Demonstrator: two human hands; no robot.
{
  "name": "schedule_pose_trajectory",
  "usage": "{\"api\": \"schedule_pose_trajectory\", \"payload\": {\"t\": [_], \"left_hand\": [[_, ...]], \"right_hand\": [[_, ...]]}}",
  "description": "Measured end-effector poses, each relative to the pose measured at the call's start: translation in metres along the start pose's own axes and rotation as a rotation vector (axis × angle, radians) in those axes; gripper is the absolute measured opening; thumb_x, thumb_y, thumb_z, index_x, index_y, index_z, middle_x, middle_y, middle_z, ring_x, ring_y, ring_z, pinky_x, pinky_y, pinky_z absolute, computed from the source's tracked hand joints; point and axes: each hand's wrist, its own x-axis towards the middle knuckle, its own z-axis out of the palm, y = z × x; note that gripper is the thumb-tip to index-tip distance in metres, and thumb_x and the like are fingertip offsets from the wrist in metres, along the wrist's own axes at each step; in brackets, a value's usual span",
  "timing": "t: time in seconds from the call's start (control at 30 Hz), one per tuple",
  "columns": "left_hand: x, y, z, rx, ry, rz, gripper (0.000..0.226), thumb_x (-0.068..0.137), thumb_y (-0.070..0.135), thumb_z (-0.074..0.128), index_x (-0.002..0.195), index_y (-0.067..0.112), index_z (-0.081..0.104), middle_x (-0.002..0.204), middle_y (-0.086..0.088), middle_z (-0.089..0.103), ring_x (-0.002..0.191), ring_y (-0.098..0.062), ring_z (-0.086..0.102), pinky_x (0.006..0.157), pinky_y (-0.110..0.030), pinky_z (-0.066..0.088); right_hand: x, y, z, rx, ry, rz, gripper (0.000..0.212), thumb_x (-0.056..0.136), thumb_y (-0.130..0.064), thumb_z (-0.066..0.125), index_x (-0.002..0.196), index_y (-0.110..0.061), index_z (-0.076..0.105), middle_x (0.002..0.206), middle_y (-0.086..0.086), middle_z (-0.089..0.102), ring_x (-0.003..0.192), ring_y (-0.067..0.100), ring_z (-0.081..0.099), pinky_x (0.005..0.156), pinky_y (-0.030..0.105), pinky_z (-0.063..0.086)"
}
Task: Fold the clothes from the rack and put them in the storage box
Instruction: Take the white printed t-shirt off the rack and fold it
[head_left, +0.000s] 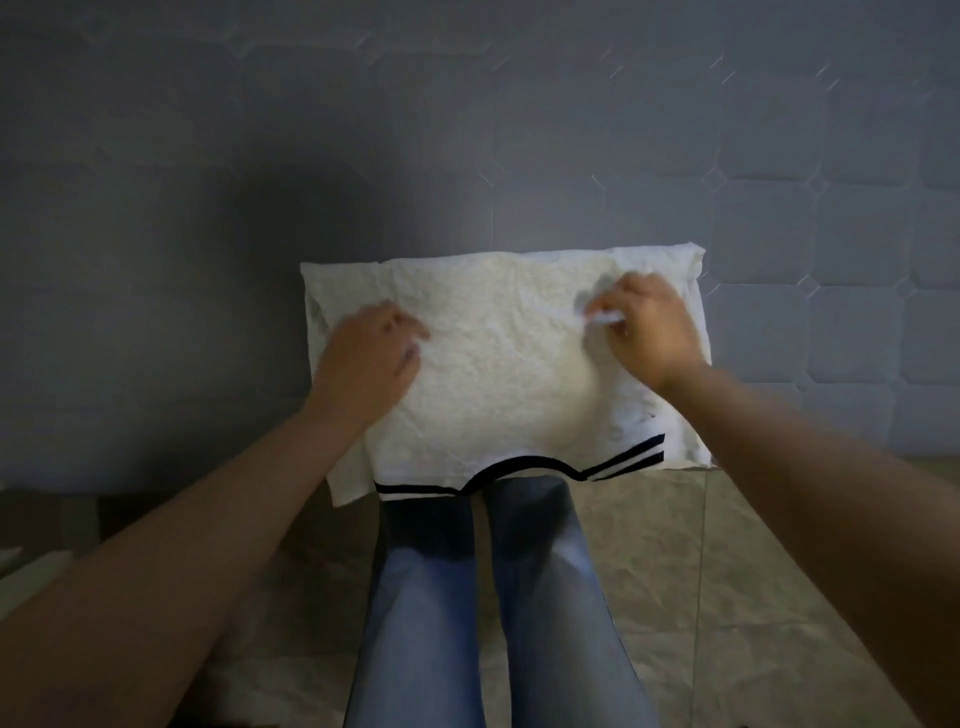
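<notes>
Head view, white garment (498, 364) beneath both hands, right fingers (605, 318) pinching it, left fingers (410, 338) curled, grip unclear

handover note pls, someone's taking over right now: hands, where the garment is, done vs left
Left hand: lies on the left part of the white garment, fingers blurred, no clear grip.
Right hand: pinches a bit of the fabric near the garment's upper right.
Garment: on the grey mattress at its near edge, black-striped trim toward the person, sides apparently already turned in.
Done: garment laid out, partly folded.
Left: finish the fold, put it in the storage box. Box and rack are not in view.
</notes>
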Motion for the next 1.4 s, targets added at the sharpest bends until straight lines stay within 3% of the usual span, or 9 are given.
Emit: {"api": "schedule_pose_trajectory", "payload": {"t": [0.13,0.23,0.33,0.43,0.73,0.9,1.07,1.23,1.4], "left_hand": [[0.042,-0.023,-0.012,0.244,0.113,-0.174,0.061,0.080,0.014,0.055,0.140,0.022,0.047,0.147,-0.007,0.042,0.137,-0.032,0.036,0.113,-0.047,0.023],[0.058,-0.046,-0.006,0.337,-0.013,-0.270,0.059,0.080,0.025,0.059,0.136,0.011,0.048,0.157,-0.015,0.027,0.146,-0.038,0.018,0.120,-0.049,0.006],[0.059,-0.053,-0.008,0.404,-0.013,-0.192,0.038,0.077,0.030,0.059,0.108,0.007,0.060,0.141,-0.019,0.045,0.133,-0.040,0.038,0.116,-0.051,0.020],[0.066,-0.050,-0.026,0.415,-0.041,-0.099,0.025,0.079,0.033,0.045,0.091,0.014,0.056,0.097,-0.013,0.064,0.091,-0.035,0.059,0.085,-0.044,0.041],[0.181,-0.056,-0.115,0.492,0.212,-0.099,0.018,0.086,0.022,0.053,0.097,0.008,0.054,0.091,-0.023,0.063,0.091,-0.041,0.059,0.087,-0.047,0.040],[0.219,-0.040,-0.114,0.375,0.370,-0.103,0.049,0.084,0.021,0.049,0.132,0.011,0.044,0.140,-0.019,0.045,0.133,-0.038,0.038,0.114,-0.049,0.022],[0.211,-0.006,-0.015,0.328,0.139,0.078,0.064,0.093,0.032,0.044,0.153,0.016,0.026,0.163,-0.009,0.013,0.150,-0.031,0.011,0.121,-0.051,0.008],[0.182,-0.062,0.010,0.364,0.121,-0.079,0.066,0.101,0.050,0.030,0.157,0.028,0.002,0.165,-0.003,-0.006,0.151,-0.026,-0.004,0.122,-0.048,0.006],[0.153,-0.087,-0.019,0.354,0.159,-0.250,0.068,0.101,0.047,0.027,0.157,0.020,0.000,0.164,-0.009,-0.006,0.151,-0.029,-0.007,0.122,-0.049,0.000]], "right_hand": [[0.051,-0.010,0.000,-0.233,-0.148,0.131,0.067,0.089,-0.002,0.047,0.152,-0.021,0.033,0.155,0.006,0.036,0.147,0.030,0.023,0.120,0.045,0.017],[0.074,-0.008,0.008,-0.418,-0.263,0.110,0.058,0.095,-0.010,0.045,0.151,-0.023,0.033,0.152,0.008,0.040,0.144,0.030,0.029,0.123,0.042,0.012],[0.085,-0.008,0.008,-0.437,-0.378,0.098,0.047,0.097,-0.017,0.047,0.144,-0.026,0.045,0.146,0.006,0.047,0.130,0.031,0.047,0.112,0.041,0.031],[0.095,-0.010,-0.006,-0.381,-0.464,0.093,0.044,0.099,-0.023,0.048,0.143,-0.028,0.048,0.147,0.002,0.045,0.124,0.032,0.052,0.107,0.042,0.038],[0.199,-0.023,-0.076,-0.428,-0.127,0.159,0.041,0.097,-0.011,0.043,0.136,-0.014,0.052,0.126,0.017,0.052,0.113,0.042,0.053,0.104,0.044,0.035],[0.221,-0.042,-0.068,-0.254,0.199,0.085,0.068,0.083,-0.004,0.048,0.150,-0.007,0.035,0.155,0.017,0.034,0.148,0.034,0.024,0.123,0.045,0.014],[0.213,-0.072,0.018,-0.134,0.119,-0.134,0.071,0.092,-0.023,0.045,0.157,-0.010,0.021,0.165,0.009,0.014,0.153,0.029,0.007,0.125,0.046,0.008],[0.174,-0.001,0.055,-0.380,0.020,0.215,0.066,0.100,-0.062,0.004,0.157,-0.033,-0.011,0.165,-0.002,-0.018,0.151,0.022,-0.018,0.123,0.050,-0.004],[0.134,0.055,0.019,-0.401,0.070,0.479,0.068,0.102,-0.055,0.007,0.157,-0.021,-0.013,0.166,0.004,-0.017,0.152,0.024,-0.016,0.121,0.057,0.001]]}}
